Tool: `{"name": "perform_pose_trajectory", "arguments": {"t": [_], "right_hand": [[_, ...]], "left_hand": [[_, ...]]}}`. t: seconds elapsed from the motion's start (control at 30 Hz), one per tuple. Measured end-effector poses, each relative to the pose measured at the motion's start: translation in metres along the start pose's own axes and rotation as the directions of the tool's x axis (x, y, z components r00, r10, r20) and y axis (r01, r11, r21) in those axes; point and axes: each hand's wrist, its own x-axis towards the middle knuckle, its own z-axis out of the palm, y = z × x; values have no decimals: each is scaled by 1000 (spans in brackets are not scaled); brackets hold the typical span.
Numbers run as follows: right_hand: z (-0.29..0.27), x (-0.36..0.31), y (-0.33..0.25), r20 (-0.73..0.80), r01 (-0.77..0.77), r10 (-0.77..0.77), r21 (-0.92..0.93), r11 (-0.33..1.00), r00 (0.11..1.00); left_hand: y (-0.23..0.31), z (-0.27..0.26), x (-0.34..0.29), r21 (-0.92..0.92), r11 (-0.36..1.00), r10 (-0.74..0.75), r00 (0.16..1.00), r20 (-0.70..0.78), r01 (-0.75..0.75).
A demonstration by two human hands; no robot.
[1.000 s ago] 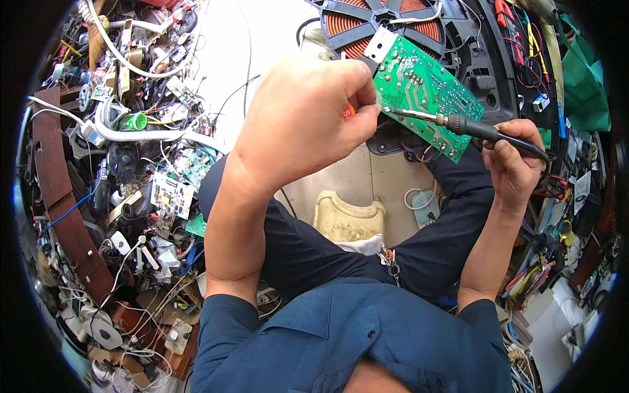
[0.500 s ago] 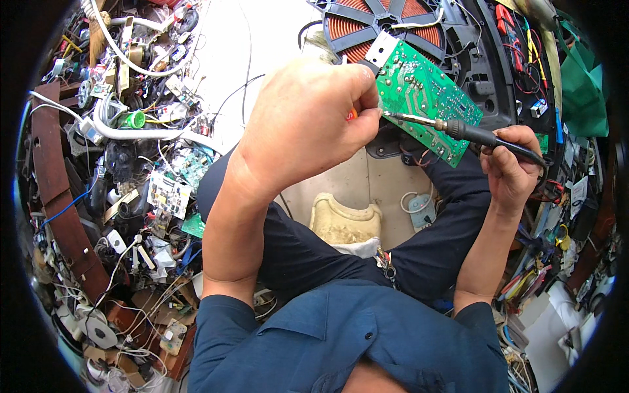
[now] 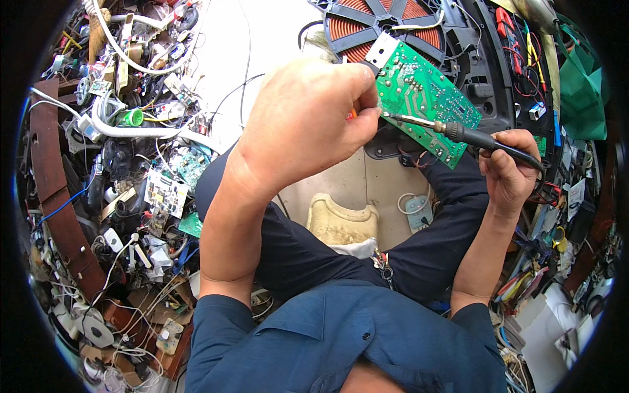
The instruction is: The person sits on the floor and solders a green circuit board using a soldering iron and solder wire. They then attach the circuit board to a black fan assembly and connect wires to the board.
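My right hand [image 3: 514, 169] grips a soldering iron [image 3: 472, 135] by its black handle, fingers curled round it. The iron's metal tip points left across a green circuit board [image 3: 419, 82] and ends close by my left fingertips. My left hand [image 3: 311, 121] is closed in a pinch at the board's left edge. A bit of something orange [image 3: 354, 112] shows between its fingers; most of it is hidden, so its kind cannot be told. The board is tilted, solder side up, with a white tab at its upper corner.
Beyond the board sits a copper coil [image 3: 354, 42] in a black housing [image 3: 481, 65]. A white work surface [image 3: 226, 46] lies at the far left of it. Heaped parts and cables [image 3: 167, 193] crowd the left. Red test leads [image 3: 508, 33] and a green bag [image 3: 583, 98] lie right.
Both hands, the soldering iron and the board keep almost the same places. Only a slight shift of the whole view shows.
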Motion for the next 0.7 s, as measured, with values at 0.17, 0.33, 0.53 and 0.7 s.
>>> {"name": "perform_pose_trajectory", "arguments": {"t": [0.17, 0.33, 0.53, 0.7], "right_hand": [[1, 1, 0, 13, 0, 0, 5, 1000, 1000], [-1, 1, 2, 5, 6, -6, 11, 1000, 1000], [0, 1, 0, 8, 10, -10, 4, 1000, 1000], [0, 1, 0, 8, 4, -4, 3, 1000, 1000]], "left_hand": [[0, 0, 0, -26, 1000, -7, 1000, 1, 7], [0, 2, 0, -32, 999, -1, 1000, -3, 1], [0, 0, 0, -14, 1000, -9, 1000, 12, 9], [0, 1, 0, -29, 1000, -5, 1000, 0, 5]]}}
